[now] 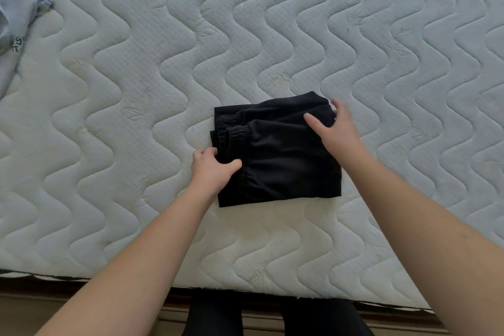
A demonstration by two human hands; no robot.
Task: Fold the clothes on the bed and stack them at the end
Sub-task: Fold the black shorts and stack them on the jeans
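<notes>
While both hands work at it, black folded garment (281, 155) lies just below centre of frame on the mattress (163, 63), near the bed's front edge. It's a compact, roughly square bundle w/ gathered elastic cuffs showing on its left side, several layers stacked.

Left hand (211, 169) is at the bundle's lower-left side: thumb lies on top of the fabric, fingers curl round the left edge, so it grips the cloth there. Right hand (334, 128) rests at the upper-right corner, thumb stretched out flat on top of the fabric, fingers spread and fairly straight, reaching over the right edge; can't tell if the fingertips tuck under. Looks relaxed, pressing rather than pinching.

Both forearms are bare and come in from the bottom of frame, left from lower left, right from lower right.

Mattress is white, quilted in wavy lines, no sheet on it. Upper left corner of frame: pale grey-blue clothes (19, 8) lying loose, unfolded, well apart from the black bundle, w/ some dark print on one piece, too small to read. Bottom centre: person's dark-clad legs (272, 319) against the bed's front edge.
</notes>
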